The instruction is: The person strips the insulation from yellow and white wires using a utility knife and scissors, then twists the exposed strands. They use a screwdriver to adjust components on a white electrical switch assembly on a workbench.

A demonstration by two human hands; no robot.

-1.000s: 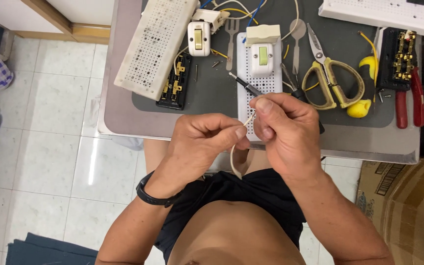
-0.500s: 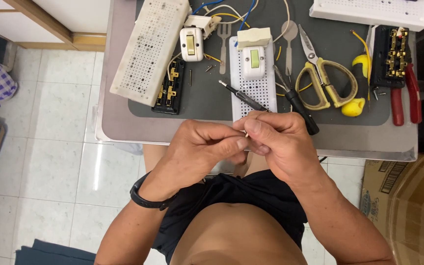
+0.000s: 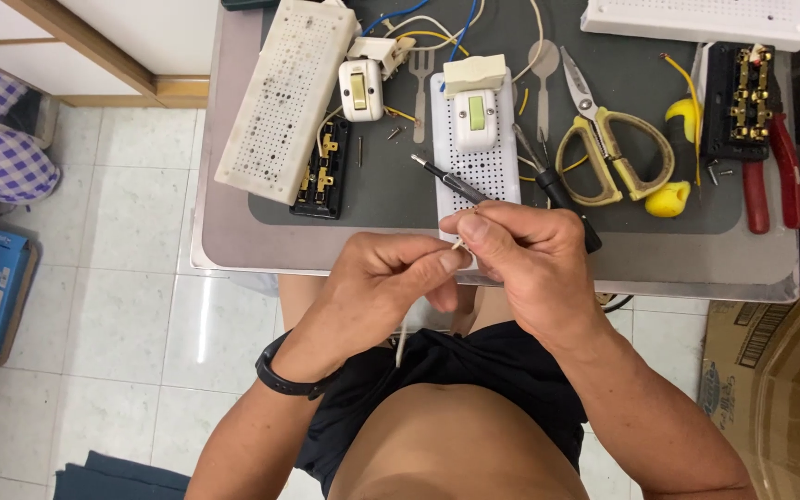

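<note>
Thin white wire (image 3: 403,341) pinched at its top end between left hand (image 3: 377,282) and right hand (image 3: 520,264), both closed tight on it, just below the table edge (image 3: 233,264). Long axis near vertical, free end hanging down from the grip toward black shorts (image 3: 437,389). Black screwdriver (image 3: 451,181) lying above the hands on the table.

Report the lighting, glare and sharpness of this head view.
Head view: even, soft light, faint shadows; a bright glare streak on the floor tiles; both hands, left hand and right hand, and the scissors are sharp; straight edges bow slightly toward the corners.
</note>
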